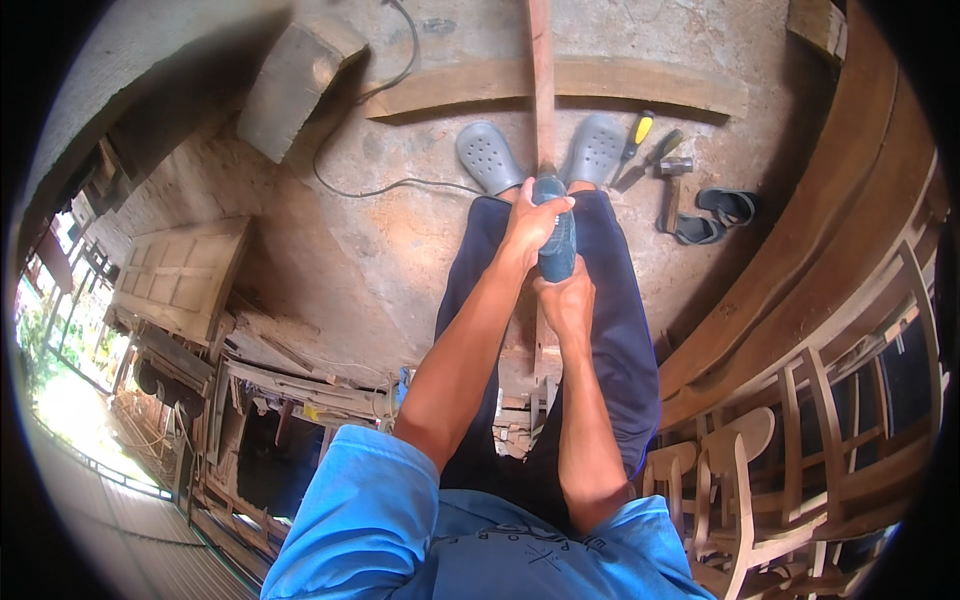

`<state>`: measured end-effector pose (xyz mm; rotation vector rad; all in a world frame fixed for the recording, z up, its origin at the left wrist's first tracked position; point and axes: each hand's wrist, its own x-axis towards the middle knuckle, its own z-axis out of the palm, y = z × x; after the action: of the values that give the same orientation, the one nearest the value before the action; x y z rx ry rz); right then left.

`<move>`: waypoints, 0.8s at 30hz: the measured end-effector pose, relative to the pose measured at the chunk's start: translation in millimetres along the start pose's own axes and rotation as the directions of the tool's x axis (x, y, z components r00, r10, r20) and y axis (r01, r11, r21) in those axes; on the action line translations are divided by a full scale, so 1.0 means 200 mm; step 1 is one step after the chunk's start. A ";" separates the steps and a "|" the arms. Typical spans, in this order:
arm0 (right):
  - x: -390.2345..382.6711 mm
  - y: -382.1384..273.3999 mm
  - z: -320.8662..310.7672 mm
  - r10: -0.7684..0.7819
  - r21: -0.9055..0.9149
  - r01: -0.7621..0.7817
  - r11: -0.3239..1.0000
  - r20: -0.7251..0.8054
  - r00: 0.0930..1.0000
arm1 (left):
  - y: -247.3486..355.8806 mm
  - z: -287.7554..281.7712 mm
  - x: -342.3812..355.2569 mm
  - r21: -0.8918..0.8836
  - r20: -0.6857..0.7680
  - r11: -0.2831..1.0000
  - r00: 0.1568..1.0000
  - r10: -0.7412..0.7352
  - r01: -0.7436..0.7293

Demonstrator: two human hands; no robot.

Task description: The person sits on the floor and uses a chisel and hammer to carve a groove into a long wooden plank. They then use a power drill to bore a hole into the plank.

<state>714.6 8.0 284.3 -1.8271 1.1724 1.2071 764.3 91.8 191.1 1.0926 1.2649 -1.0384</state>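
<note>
Between my legs I hold a blue power tool, drill-like in shape, over a narrow wooden strip. My left hand is closed round the side of its front body, thumb across the top. My right hand grips the rear end, fingers mostly hidden underneath. The tool's dark nose points away from me, at or just above the strip; whether it touches the wood I cannot tell. The strip runs away from me between my grey clogs, crossing a thick wooden beam.
By my right foot lie a yellow-and-black-handled tool, a dark-handled chisel-like tool, a hammer and dark sandals. A black cord crosses the floor at left. Wooden blocks, a panel and chair frames surround me.
</note>
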 end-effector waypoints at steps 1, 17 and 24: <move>-0.02 0.00 0.00 -0.003 0.012 0.003 1.000 -0.004 1.000 | 0.00 0.00 -0.02 0.004 0.001 1.000 1.000 -0.006 0.006; 0.05 -0.03 0.01 0.018 0.004 -0.018 1.000 0.008 1.000 | 0.04 0.02 0.03 0.066 -0.058 0.998 0.998 -0.021 0.025; 0.08 -0.03 0.01 0.008 -0.026 -0.008 1.000 0.012 1.000 | 0.02 0.00 0.08 0.004 -0.018 0.999 0.999 -0.032 0.032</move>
<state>723.0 6.8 268.1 -1.8332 1.1634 1.2415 768.9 92.3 174.8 1.0902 1.2982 -1.0580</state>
